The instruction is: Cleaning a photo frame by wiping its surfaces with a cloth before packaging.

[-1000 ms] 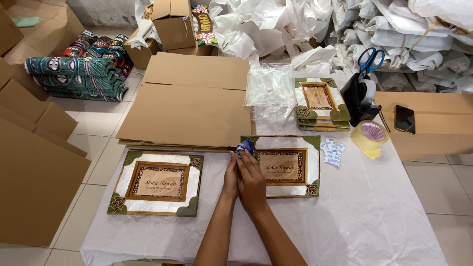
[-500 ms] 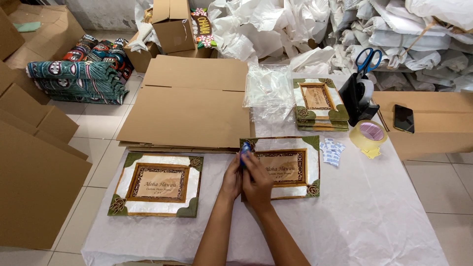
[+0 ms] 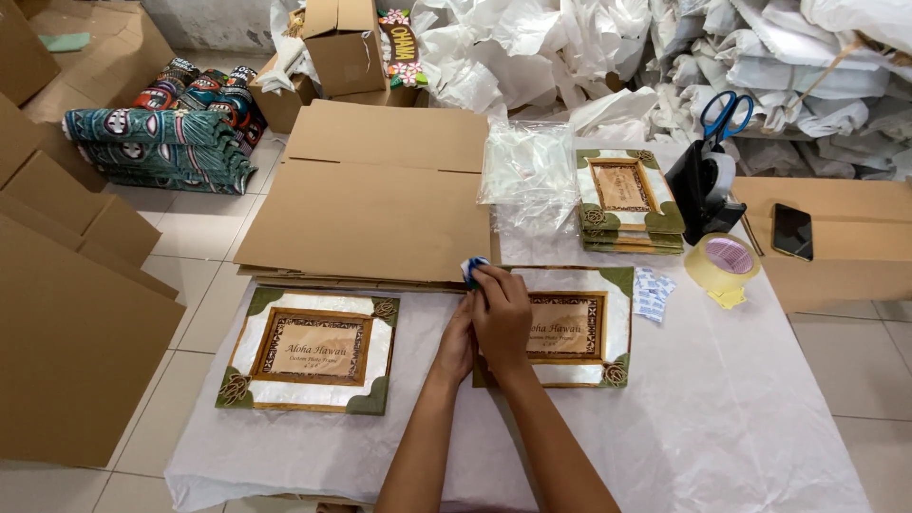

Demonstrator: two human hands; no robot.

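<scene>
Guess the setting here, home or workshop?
Likely a small packing workshop: flattened cardboard boxes, a stack of matching picture frames, a tape roll and heaps of white wrapping paper.

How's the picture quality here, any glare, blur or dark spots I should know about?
Head view: even, soft daylight, with only faint shadows under the hands; the right hand and left hand look sharp on the frame under them. The left photo frame shows mild sheen, no harsh glare. Wide-angle bending curves the table edge.

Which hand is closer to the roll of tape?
Right. The right hand lies on the photo frame, on the side toward the roll of tape. The left hand sits behind it, at the frame's far edge.
</scene>
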